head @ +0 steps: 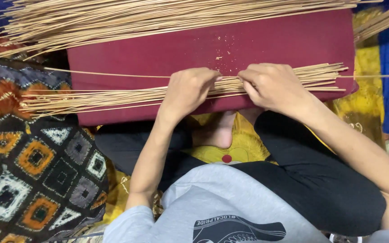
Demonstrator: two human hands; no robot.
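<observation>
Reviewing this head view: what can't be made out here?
- Fingertips of the left hand and right hand: curled under onto the near sticks, so the grip is hidden.
- Far sticks: cut off by the top and left edges.
- Specks on the red board: too small to identify.
- What the board rests on: hidden beneath it.

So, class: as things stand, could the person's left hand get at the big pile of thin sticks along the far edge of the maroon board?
Probably yes. The left hand rests on the near bundle of sticks, and only bare maroon board lies between it and the far pile.
</observation>
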